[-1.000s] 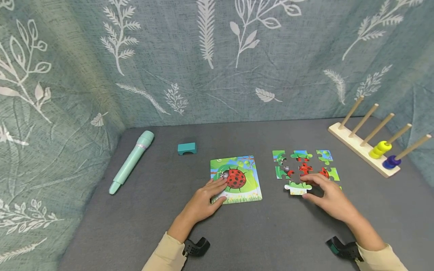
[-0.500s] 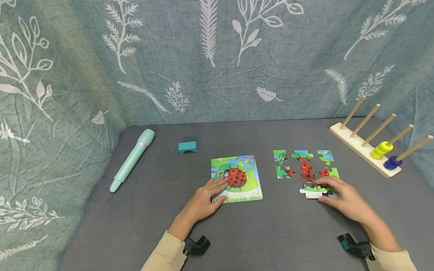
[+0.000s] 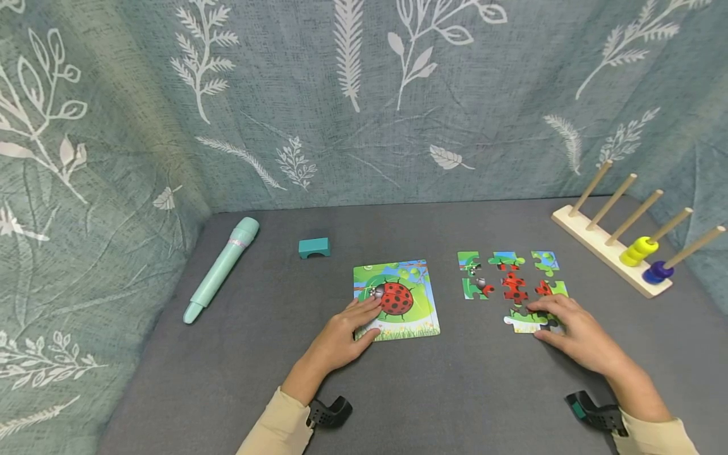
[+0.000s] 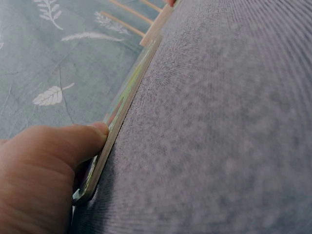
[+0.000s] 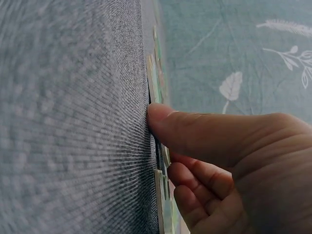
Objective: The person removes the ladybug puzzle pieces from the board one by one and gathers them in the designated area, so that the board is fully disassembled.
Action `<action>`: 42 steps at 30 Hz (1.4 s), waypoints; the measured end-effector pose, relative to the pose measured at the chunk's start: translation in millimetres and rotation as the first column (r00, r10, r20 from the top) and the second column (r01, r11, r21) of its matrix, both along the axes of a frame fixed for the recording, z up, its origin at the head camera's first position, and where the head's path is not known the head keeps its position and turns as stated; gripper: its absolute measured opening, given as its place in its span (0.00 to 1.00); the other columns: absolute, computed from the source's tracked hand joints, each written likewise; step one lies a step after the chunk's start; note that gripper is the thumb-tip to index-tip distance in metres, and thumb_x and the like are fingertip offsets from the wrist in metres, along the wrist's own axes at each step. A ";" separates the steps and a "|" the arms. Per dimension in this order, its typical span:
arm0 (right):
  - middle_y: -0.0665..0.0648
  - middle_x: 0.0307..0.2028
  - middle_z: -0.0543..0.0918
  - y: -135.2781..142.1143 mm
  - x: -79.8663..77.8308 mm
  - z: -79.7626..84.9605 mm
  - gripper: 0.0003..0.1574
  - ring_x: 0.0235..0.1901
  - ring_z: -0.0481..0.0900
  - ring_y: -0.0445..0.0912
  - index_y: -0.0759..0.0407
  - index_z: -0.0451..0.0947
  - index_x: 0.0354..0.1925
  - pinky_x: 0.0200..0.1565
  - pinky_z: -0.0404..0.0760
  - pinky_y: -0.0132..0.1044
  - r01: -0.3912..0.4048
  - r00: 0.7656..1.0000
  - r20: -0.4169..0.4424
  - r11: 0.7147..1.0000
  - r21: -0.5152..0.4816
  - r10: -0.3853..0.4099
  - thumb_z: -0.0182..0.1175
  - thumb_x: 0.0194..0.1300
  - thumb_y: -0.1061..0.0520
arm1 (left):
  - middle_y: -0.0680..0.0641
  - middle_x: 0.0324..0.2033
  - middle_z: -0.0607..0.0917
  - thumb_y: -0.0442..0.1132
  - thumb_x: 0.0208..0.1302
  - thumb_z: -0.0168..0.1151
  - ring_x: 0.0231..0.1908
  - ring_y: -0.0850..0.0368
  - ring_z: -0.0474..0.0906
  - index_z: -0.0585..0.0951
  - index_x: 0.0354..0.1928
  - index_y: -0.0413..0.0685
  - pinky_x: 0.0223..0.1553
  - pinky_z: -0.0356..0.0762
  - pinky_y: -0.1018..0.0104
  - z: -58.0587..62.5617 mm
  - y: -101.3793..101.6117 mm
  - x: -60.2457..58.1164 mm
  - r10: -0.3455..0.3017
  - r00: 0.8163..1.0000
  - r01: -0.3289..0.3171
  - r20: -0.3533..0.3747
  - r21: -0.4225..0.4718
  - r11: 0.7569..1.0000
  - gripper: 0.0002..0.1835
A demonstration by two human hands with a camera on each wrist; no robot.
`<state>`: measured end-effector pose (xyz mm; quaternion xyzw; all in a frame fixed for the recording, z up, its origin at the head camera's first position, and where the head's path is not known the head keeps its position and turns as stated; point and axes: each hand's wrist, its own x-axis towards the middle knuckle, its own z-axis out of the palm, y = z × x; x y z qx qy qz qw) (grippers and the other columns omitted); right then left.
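Note:
My left hand rests with extended fingers on a square ladybug picture board. In the left wrist view, the thumb lies on top of the board near its edge. My right hand pinches a green and white jigsaw piece between thumb and index finger, low at the table. Above this piece is a red centre piece; a red and green piece lies to that one's right. The fingers partly cover another piece at the lower right. In the right wrist view, the thumb touches a piece's edge.
More jigsaw pieces lie in spaced rows, including a corner piece and a top piece. A wooden peg stand with yellow and blue beads is at right. A teal arch block and mint toy microphone lie left.
My right hand has carried the green and white piece rightward and slightly nearer, to below the red centre piece. It has barely moved in the last half second. The left hand stays on the board.

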<state>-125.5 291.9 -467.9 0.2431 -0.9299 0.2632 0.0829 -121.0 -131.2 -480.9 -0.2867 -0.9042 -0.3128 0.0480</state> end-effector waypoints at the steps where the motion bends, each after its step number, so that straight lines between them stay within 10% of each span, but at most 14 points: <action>1: 0.58 0.47 0.77 -0.2 0.1 0.2 0.27 0.48 0.70 0.50 0.60 0.78 0.49 0.45 0.72 0.44 0.001 1.000 0.002 1.000 -0.001 -0.001 0.72 0.48 0.61 | 0.45 0.62 0.74 0.42 0.64 0.61 0.65 0.52 0.67 0.76 0.60 0.40 0.71 0.59 0.59 0.0 0.0 0.0 0.000 1.000 0.000 -0.004 -0.002 1.000 0.24; 15: 0.67 0.55 0.74 -2.8 2.6 10.0 0.36 0.54 0.71 0.65 0.61 0.72 0.58 0.49 0.71 0.64 0.054 0.994 0.102 0.994 -0.098 -0.044 0.72 0.50 0.58 | 0.45 0.62 0.75 0.42 0.64 0.62 0.65 0.53 0.68 0.76 0.60 0.41 0.71 0.59 0.59 -0.7 0.3 -0.8 0.000 1.000 -0.001 -0.028 -0.009 1.000 0.23; 23: 0.58 0.54 0.78 -10.6 2.6 12.0 0.37 0.53 0.68 0.26 0.57 0.72 0.60 0.50 0.62 0.13 0.003 0.997 0.077 0.988 -0.156 0.009 0.72 0.51 0.58 | 0.43 0.61 0.76 0.41 0.62 0.64 0.63 0.50 0.71 0.78 0.58 0.39 0.69 0.63 0.56 -0.3 1.8 -0.3 -0.017 0.997 0.016 -0.077 -0.011 1.000 0.23; 34: 0.54 0.58 0.77 -54.1 -3.1 13.9 0.40 0.56 0.70 0.30 0.57 0.70 0.62 0.54 0.68 0.17 -0.118 0.976 0.151 0.967 -0.225 0.154 0.72 0.52 0.56 | 0.44 0.63 0.74 0.41 0.60 0.65 0.64 0.49 0.69 0.76 0.60 0.39 0.67 0.66 0.56 -3.2 -3.0 -0.9 -0.006 0.999 0.008 -0.047 0.060 0.998 0.26; 42: 0.54 0.59 0.75 -101.5 -9.8 19.3 0.39 0.59 0.74 0.51 0.56 0.69 0.63 0.58 0.76 0.49 -0.188 0.944 0.226 0.955 -0.231 0.240 0.71 0.54 0.55 | 0.41 0.66 0.69 0.45 0.56 0.68 0.67 0.45 0.63 0.70 0.65 0.37 0.66 0.66 0.48 -1.4 -15.7 -0.8 0.030 0.998 -0.031 -0.055 -0.015 0.999 0.36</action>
